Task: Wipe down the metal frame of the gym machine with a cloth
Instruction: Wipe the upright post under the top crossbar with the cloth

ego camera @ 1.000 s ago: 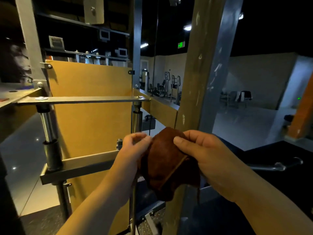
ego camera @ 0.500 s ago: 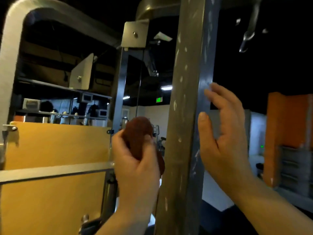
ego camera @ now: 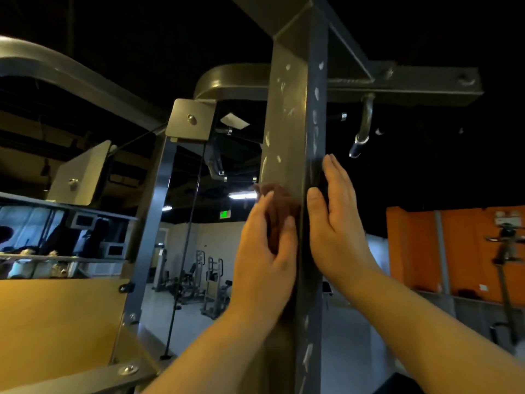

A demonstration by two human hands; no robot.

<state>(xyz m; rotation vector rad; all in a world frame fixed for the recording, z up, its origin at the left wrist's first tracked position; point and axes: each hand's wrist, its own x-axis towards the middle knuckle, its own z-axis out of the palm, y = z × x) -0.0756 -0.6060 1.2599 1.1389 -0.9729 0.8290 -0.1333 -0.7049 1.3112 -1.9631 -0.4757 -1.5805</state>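
My left hand (ego camera: 267, 260) grips the cloth (ego camera: 279, 200), blurred and half hidden by my fingers, against the frame post (ego camera: 289, 123)'s left face, my right hand (ego camera: 338, 223) lying flat on its right side.

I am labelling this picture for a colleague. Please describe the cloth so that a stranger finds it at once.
Find the tall metal post in the middle, speckled with pale marks. The left hand presses the cloth against its left face; the right hand beside it is bare. The cloth is the only soft, dark reddish-brown thing there.
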